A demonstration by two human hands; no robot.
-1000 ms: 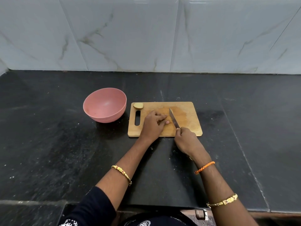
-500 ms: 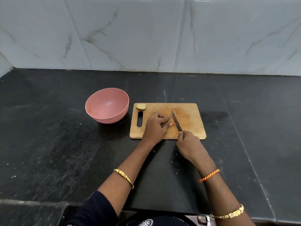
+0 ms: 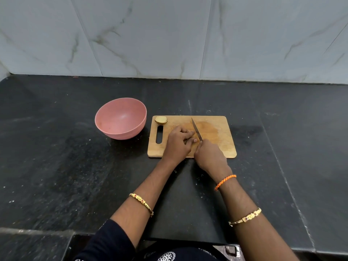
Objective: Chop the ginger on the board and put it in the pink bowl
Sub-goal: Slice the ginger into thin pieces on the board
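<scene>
Head cam had the board (image 3: 216,146) on the black counter (image 3: 56,166) with the pink bowl (image 3: 120,118) just to its left, close but not touching. Compared with half a second before, the right hand (image 3: 210,157) had slid forward over the board's near edge, fingers wrapped round the knife (image 3: 196,129) handle, so the grip was clamped on it. The blade sat further up the board than earlier, tip pointing away toward the far edge, right alongside the left fingertips.

Left hand (image 3: 178,145) pretty much stayed put, fingers curled down onto the board next to the blade, pressing on whatever was being cut. Couldn't actually make out the piece under them, it was hidden by the knuckles.

One chunk of ginger (image 3: 161,120) lay at the board's far left corner, above the handle slot, same spot as before. Nothing visible inside the bowl.

Gold bangles on both forearms, orange thread band (image 3: 225,181) on the right wrist. Marble-look tiles (image 3: 169,34) behind the counter.
</scene>
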